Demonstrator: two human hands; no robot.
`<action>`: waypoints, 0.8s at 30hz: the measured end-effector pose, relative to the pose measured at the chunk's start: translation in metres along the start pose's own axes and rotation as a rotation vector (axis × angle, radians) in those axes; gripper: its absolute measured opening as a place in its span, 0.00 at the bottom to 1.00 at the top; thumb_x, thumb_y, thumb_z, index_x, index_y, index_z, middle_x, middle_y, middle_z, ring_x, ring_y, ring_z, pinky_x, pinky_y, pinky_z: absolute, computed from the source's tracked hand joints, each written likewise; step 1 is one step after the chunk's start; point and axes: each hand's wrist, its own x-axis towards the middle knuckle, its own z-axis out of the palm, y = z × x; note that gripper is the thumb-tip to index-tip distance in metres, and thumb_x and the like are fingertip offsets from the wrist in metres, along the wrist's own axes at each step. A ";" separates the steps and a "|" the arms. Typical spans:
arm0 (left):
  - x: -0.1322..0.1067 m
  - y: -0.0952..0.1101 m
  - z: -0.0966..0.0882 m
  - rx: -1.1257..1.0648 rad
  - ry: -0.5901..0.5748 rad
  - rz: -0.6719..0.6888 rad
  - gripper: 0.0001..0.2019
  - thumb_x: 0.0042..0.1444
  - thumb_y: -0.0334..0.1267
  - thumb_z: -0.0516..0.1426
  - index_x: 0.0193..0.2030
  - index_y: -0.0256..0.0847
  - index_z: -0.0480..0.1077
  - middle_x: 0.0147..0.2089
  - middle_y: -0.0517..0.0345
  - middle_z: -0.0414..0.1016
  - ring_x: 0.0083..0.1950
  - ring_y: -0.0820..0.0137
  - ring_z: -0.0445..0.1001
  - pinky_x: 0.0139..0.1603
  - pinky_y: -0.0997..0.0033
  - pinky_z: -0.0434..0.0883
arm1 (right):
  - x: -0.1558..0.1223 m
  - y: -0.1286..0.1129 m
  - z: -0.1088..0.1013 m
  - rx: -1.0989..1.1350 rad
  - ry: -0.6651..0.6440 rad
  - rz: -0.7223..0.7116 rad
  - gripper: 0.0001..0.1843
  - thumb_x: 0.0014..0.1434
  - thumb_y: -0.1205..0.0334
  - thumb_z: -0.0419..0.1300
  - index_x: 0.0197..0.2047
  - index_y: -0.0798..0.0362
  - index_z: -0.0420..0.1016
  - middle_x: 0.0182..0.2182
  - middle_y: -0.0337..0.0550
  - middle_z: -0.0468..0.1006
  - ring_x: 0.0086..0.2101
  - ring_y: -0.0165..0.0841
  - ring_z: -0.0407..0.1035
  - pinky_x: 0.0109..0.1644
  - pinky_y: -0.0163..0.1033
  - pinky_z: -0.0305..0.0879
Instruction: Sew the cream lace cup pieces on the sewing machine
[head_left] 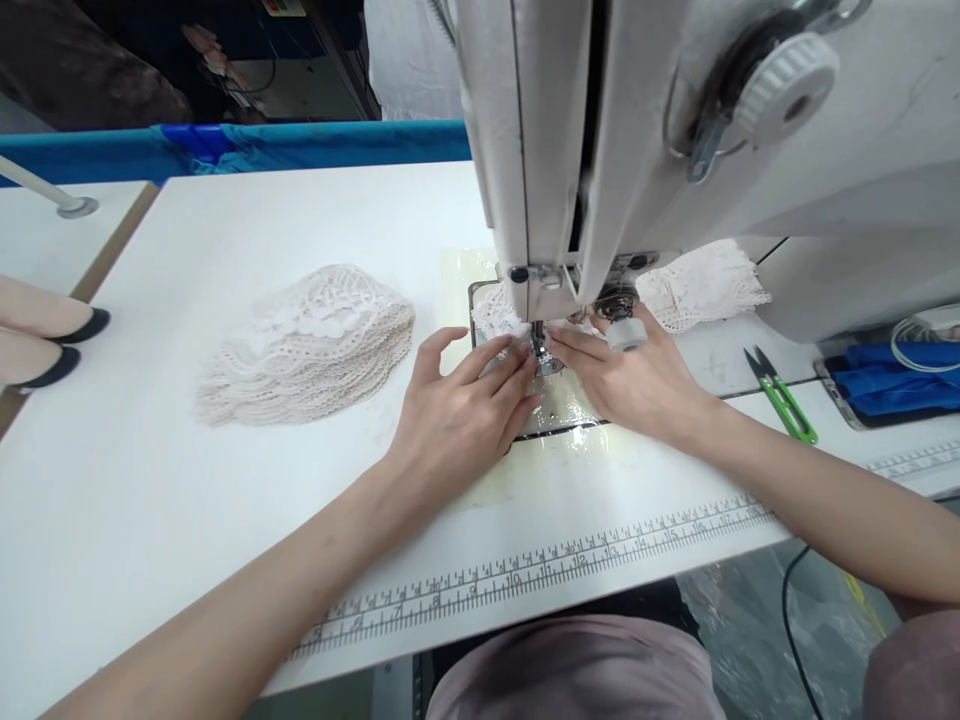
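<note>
A small white lace piece [496, 312] lies beneath the needle and presser foot [538, 340] of a sewing machine. My left hand [474, 405] comes in from the left, its fingertips pressed together on the lace just beside the foot, with the little finger lifted away. On the other side of the foot, my right hand [637, 375] has its fingers closed at the lace; the machine's white knob [627, 334] partly hides them. The exact grip of both hands is covered. To the left rests a fanned stack of lace pieces [322, 345].
More lace [701, 285] lies behind my right hand, under the machine arm [750, 200]. Green thread snips [784, 395] and a dark tray [862, 410] with blue cloth are at right. A printed ruler [510, 580] runs along the table's front edge. Another person's fingers [37, 330] show at left.
</note>
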 end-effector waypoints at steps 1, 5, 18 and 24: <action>0.000 0.000 0.000 -0.007 -0.006 -0.005 0.11 0.65 0.35 0.53 0.51 0.40 0.73 0.49 0.54 0.80 0.55 0.61 0.76 0.58 0.51 0.61 | 0.000 0.000 0.000 0.000 0.003 -0.001 0.16 0.63 0.72 0.51 0.47 0.54 0.78 0.46 0.42 0.81 0.53 0.39 0.65 0.68 0.53 0.44; -0.001 0.000 0.000 -0.012 -0.009 -0.008 0.11 0.65 0.35 0.54 0.51 0.38 0.73 0.49 0.53 0.80 0.55 0.61 0.76 0.58 0.50 0.62 | 0.000 0.000 0.000 0.007 0.007 0.001 0.16 0.63 0.72 0.50 0.48 0.56 0.78 0.48 0.44 0.80 0.55 0.39 0.64 0.68 0.53 0.42; -0.001 -0.017 -0.005 0.074 -0.070 -0.032 0.17 0.67 0.41 0.52 0.55 0.32 0.70 0.52 0.45 0.78 0.53 0.55 0.77 0.51 0.53 0.68 | 0.000 0.002 0.002 0.086 0.153 -0.023 0.17 0.62 0.75 0.50 0.48 0.58 0.77 0.47 0.46 0.81 0.52 0.38 0.68 0.65 0.52 0.52; -0.002 -0.012 -0.018 0.016 0.061 -0.029 0.05 0.62 0.34 0.57 0.41 0.39 0.74 0.25 0.62 0.77 0.25 0.69 0.74 0.30 0.63 0.62 | 0.000 -0.005 -0.012 0.046 0.283 0.034 0.19 0.58 0.81 0.51 0.35 0.52 0.79 0.36 0.38 0.83 0.35 0.32 0.72 0.50 0.45 0.65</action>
